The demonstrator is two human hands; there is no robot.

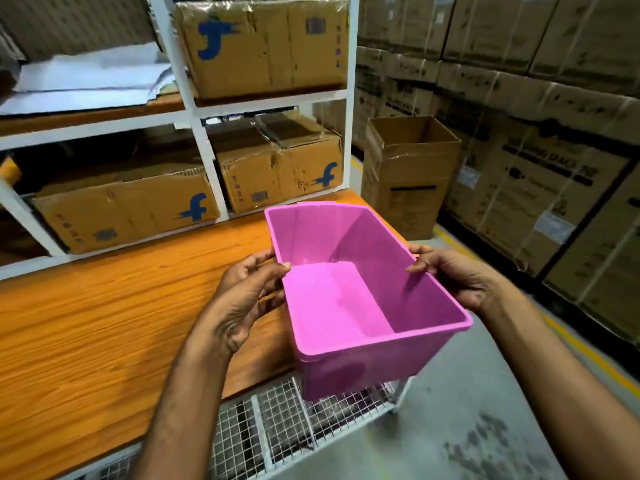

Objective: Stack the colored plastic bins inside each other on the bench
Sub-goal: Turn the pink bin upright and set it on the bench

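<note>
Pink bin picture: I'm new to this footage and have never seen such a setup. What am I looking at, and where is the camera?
The camera sits on a person's head, looking forward and down, so the two arms are their own. No machine here. The left hand and right hand grip opposite rims of an empty pink bin, held at the end of the wooden bench, partly past its edge. Behind stand shelves of cardboard boxes, and an open box on the floor. No other bins show.
</note>
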